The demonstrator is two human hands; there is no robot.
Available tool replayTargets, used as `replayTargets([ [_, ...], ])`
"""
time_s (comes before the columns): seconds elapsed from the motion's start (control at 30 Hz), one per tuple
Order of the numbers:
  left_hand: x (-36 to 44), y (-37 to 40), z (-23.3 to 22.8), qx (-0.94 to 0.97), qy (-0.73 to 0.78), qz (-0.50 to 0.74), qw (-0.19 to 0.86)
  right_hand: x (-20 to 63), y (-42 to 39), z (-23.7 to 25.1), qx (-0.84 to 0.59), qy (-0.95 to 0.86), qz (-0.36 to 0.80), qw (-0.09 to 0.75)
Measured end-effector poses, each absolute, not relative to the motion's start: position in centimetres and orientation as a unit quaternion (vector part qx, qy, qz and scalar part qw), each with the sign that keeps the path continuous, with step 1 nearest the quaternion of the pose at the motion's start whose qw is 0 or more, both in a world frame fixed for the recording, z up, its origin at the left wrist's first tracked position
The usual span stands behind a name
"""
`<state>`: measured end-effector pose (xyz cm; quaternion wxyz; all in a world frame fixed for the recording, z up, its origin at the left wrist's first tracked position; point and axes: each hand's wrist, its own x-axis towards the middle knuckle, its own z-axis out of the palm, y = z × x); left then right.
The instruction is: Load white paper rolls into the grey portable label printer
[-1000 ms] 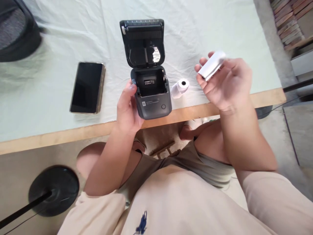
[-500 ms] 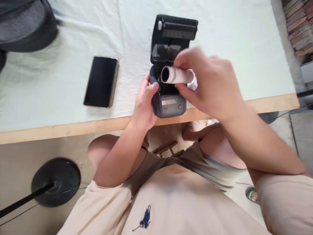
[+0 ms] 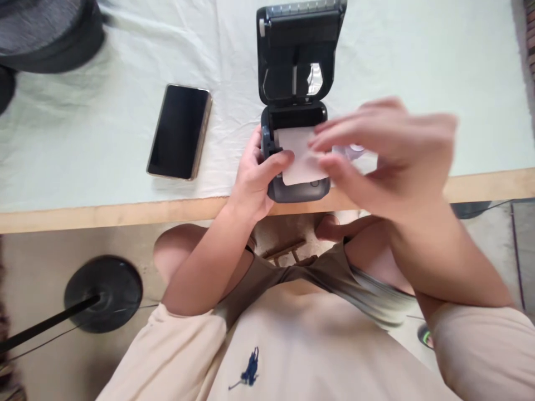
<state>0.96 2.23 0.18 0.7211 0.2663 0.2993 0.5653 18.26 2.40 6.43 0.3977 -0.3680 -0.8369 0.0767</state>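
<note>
My left hand (image 3: 254, 181) grips a small dark grey label printer (image 3: 296, 194) from its left side, at the table's front edge. Its thumb presses on the white paper (image 3: 298, 167), which lies in the printer's bay and hangs over the front panel. The printer's lid (image 3: 296, 50) stands raised, tilted back. My right hand (image 3: 388, 156), blurred by motion, is at the paper's right side with thumb and fingers apart. Whether its fingertips touch the paper I cannot tell. Partly hidden behind that hand is a pale purple object (image 3: 354, 151).
To the left a phone (image 3: 179, 132) lies face up on the pale tablecloth (image 3: 234, 50). A dark grey bag (image 3: 50, 33) sits at the far left corner. The table's wooden edge (image 3: 125, 217) runs in front of me. A round black stand base (image 3: 104, 295) is on the floor.
The paper roll went from my right hand into the printer, and its paper now covers part of the front. My right fingers have spread and shifted right; my left thumb moved onto the paper.
</note>
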Motion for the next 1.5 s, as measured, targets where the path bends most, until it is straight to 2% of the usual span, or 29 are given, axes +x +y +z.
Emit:
replayTargets([
  [0.07,1.0,2.1,0.0,0.285,0.309,0.562,0.712,18.8,3.3,6.5,-0.41,-0.792,0.093,0.443],
  [0.23,0.7,2.2,-1.1,0.333,0.339,0.539,0.695,19.8,5.4,6.2,-0.401,-0.785,0.196,0.43],
  [0.33,0.5,2.2,-1.3,0.334,0.326,0.548,0.694,20.2,5.2,6.4,-0.402,-0.776,0.199,0.444],
  [0.53,1.6,1.4,1.8,0.25,0.3,0.56,0.73,19.8,4.6,6.7,-0.358,-0.856,0.212,0.305],
  [0.73,1.6,1.9,2.5,0.217,0.301,0.558,0.742,19.2,4.9,6.0,-0.418,-0.844,0.233,0.241],
  [0.93,1.6,2.2,1.4,0.218,0.329,0.569,0.721,20.4,4.8,6.3,-0.371,-0.852,0.184,0.321],
  [1.1,1.5,2.3,1.2,0.216,0.306,0.587,0.718,21.2,4.5,6.5,-0.358,-0.873,0.175,0.282],
  [1.27,1.2,2.5,0.9,0.205,0.3,0.584,0.726,21.0,4.4,6.3,-0.37,-0.866,0.188,0.279],
  [1.33,1.2,2.6,0.8,0.203,0.296,0.585,0.727,20.7,4.3,6.2,-0.384,-0.864,0.155,0.287],
  [1.43,1.2,2.7,0.9,0.19,0.303,0.593,0.722,19.9,4.2,5.7,-0.457,-0.791,0.069,0.401],
  [1.5,1.1,2.7,1.2,0.175,0.3,0.589,0.729,19.4,4.0,5.5,-0.478,-0.735,0.051,0.478],
])
